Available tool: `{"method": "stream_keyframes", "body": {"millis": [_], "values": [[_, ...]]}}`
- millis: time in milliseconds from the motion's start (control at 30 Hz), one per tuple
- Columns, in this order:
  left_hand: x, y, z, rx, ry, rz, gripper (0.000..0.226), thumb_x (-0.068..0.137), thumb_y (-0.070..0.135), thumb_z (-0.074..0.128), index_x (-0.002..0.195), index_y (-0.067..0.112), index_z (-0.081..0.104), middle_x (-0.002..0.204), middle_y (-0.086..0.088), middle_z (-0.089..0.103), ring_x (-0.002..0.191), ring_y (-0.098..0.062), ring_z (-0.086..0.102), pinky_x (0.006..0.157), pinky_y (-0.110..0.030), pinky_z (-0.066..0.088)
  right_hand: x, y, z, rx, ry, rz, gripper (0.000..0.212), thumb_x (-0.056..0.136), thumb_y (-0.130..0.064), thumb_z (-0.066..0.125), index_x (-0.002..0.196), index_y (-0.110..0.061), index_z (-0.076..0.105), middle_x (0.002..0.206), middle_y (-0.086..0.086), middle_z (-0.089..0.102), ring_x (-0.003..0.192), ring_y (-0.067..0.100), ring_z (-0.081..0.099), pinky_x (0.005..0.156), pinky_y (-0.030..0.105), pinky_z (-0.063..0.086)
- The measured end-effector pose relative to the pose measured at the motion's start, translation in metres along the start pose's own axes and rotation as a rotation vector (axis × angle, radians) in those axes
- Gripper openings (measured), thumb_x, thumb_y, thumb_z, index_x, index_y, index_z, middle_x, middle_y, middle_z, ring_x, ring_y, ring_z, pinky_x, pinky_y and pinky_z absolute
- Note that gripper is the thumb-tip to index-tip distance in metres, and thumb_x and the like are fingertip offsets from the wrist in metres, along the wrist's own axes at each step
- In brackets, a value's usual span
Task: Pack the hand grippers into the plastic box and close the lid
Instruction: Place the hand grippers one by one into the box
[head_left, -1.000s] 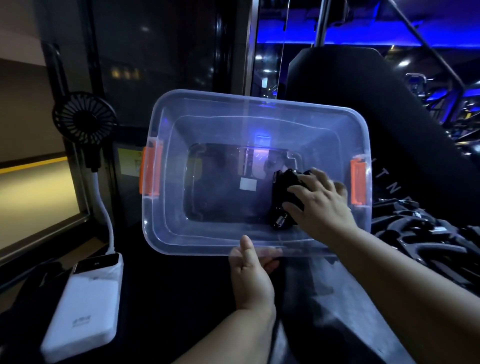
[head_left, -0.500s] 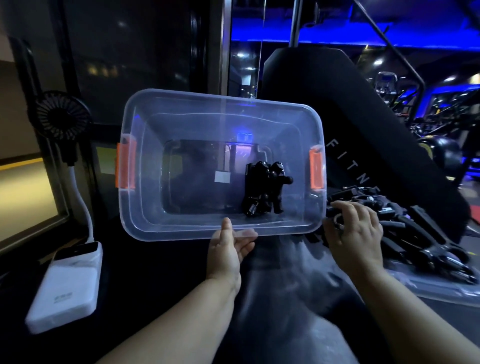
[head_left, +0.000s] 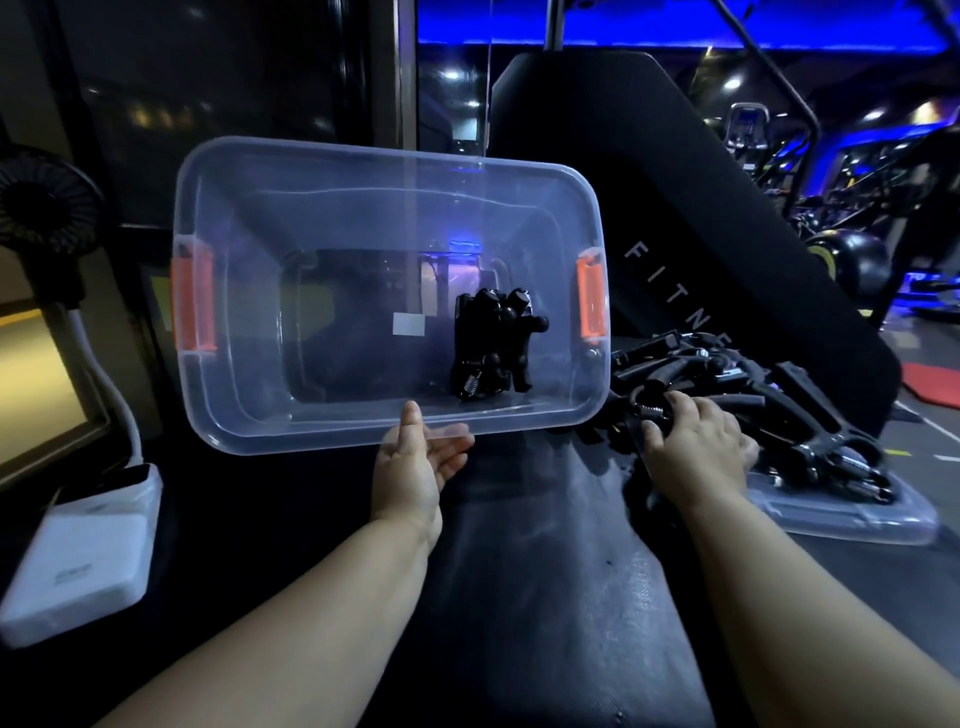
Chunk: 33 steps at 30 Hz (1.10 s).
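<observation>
Left fingers: left hand (head_left: 415, 470) pinches the near rim of the plastic box (head_left: 322, 431), thumb on top of the rim, the other fingers curled under it
Right fingers: right hand (head_left: 693, 447) is closed over the near end of the pile of hand grippers (head_left: 769, 395); which single one it grips I cannot tell, the pile is dark and tangled
Beyond the left fingers: the box is tilted with its opening towards the camera, lid off, orange latches (head_left: 193, 304) at both ends
Inside the box: packed hand grippers (head_left: 491, 345) lie against the floor, towards the end nearest the right hand
Under the right fingers: the pile rests on the clear lid (head_left: 841, 514), just beside the box
Far left of the left hand: a white power bank (head_left: 78, 551) and a small black fan (head_left: 44, 200)
</observation>
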<state>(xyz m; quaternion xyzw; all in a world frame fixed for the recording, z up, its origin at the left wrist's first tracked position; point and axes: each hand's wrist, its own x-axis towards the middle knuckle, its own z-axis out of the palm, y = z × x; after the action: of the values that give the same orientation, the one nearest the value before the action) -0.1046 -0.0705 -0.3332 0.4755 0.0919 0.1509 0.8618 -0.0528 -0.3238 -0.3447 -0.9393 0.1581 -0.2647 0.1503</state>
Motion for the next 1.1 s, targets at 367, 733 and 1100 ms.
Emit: {"method": "stream_keyframes", "body": {"millis": [367,733,1100], "values": [[0.001,-0.002,-0.002,0.028,-0.010,0.024,0.036,0.100,0.041,0.038,0.074,0.016,0.045,0.068,-0.005,0.072,0.065,-0.017,0.069,0.069,-0.029,0.053,0.005,-0.003,0.004,-0.052,-0.012,0.006,0.061,0.089,-0.050,0.050,0.143,-0.024,0.036,0.149,0.005,0.034,0.136,0.026,0.024,0.106,0.046,0.019],[-0.001,-0.003,0.000,0.020,-0.061,0.006,0.034,0.100,0.039,0.038,0.076,0.016,0.045,0.071,-0.007,0.073,0.066,-0.015,0.070,0.070,-0.030,0.053,0.014,-0.016,-0.001,0.017,-0.011,0.008,0.059,0.094,-0.046,0.043,0.146,-0.021,0.029,0.143,0.008,0.043,0.133,0.029,0.028,0.105,0.046,0.020],[-0.003,-0.001,0.003,0.009,-0.048,0.008,0.037,0.101,0.036,0.037,0.074,0.015,0.051,0.069,-0.007,0.072,0.073,-0.021,0.067,0.075,-0.033,0.052,0.039,-0.020,-0.004,-0.058,-0.086,0.020,0.039,0.095,-0.049,0.039,0.132,-0.041,0.047,0.126,0.009,0.048,0.123,0.030,0.034,0.096,0.046,0.027]]}}
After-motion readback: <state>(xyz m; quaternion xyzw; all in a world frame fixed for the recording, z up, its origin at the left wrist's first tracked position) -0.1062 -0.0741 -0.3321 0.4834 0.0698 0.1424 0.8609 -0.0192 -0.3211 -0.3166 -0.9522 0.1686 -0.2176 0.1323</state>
